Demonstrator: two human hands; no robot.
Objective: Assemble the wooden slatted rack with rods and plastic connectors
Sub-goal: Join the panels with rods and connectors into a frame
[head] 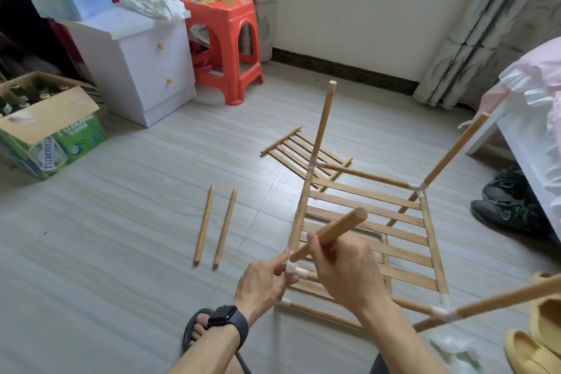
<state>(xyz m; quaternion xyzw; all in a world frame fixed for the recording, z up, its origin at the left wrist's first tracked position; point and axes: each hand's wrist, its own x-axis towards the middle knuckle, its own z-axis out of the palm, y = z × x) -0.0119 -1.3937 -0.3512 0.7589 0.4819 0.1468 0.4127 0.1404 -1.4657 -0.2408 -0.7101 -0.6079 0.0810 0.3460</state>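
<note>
Closest in, a left forearm wearing a dark watch (pixel 223 314) crosses above a foot in a sandal (pixel 194 320). The left hand (pixel 262 281) pinches a white connector (pixel 292 267) at the rack's near-left corner, thumb and fingertips closed on it. The right hand (pixel 346 273) is wrapped round a rod (pixel 334 229), which tilts up and to the right. Its lower end is right at that connector, though I can't tell whether it is seated.

The rack (pixel 364 199) sits on the floor (pixel 121 222) just ahead of the hands, a slatted shelf framed by rods with white connectors at the corners. Rods rise from three corners: one leans out at near right, one stands at far left, and one slants towards the bed (pixel 516 136) at far right.

At bottom right lie yellow slippers (pixel 528 352) and a crumpled clear bag (pixel 455 346). Left of the rack, two loose rods (pixel 204 225) lie side by side on the tiles, close together but not touching.

Further out, a spare slatted panel (pixel 288 146) lies flat behind the rack's far-left corner. Dark shoes (pixel 510 209) sit by the bed on the right.

Far left there's an open green beer box (pixel 60 136) with bottles inside. Next to it is a white cabinet (pixel 145 70) with a torn blue box on top, then a red stool (pixel 227 39). Curtains (pixel 485 24) hang on both sides of the bare wall at the back.
</note>
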